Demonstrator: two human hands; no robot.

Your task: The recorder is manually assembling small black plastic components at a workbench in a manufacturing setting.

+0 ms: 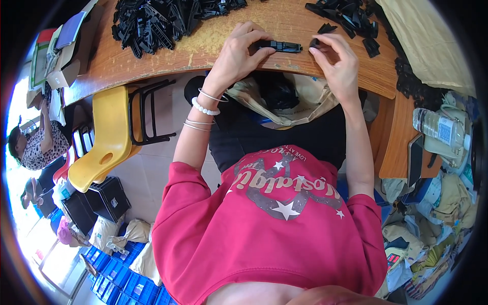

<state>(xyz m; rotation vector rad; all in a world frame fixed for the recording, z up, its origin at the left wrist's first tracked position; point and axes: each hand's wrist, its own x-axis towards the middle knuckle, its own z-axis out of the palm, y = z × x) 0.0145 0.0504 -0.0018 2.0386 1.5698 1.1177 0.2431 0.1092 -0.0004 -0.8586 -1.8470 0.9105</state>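
Over the front edge of the wooden table, my left hand grips a narrow black plastic part between thumb and fingers. The part points to the right and lies level, close to the tabletop. Just off its right end, my right hand pinches a small dark piece with thumb and fingertips. A short gap separates the two; the small piece's exact shape cannot be made out. A large heap of black plastic parts covers the table's far left. Another pile of black pieces sits at the far right.
A beige bag with black material inside lies open below the table edge at my lap. On the left stand a yellow chair and a seated person. At right are a plastic bottle and a phone.
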